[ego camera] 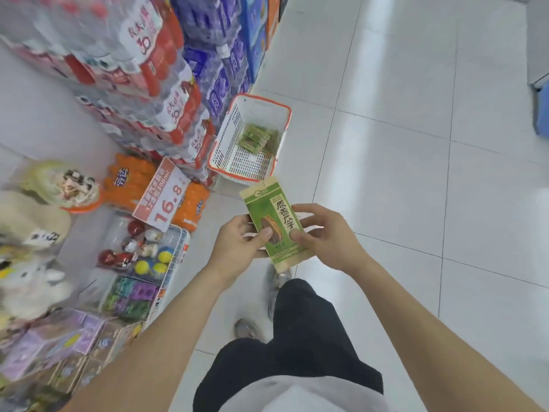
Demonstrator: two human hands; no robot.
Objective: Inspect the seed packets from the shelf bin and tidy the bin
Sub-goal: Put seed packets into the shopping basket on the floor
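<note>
i see left hand (237, 239) and right hand (322, 233) pinching seed packet (274, 226) just near side of bin (252, 138); inspection underway, more packets (258, 138) inside, tidying left, i judge.

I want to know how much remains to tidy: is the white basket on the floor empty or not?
Not empty. The white basket holds several green packets at its far end; its near end is bare.
</note>
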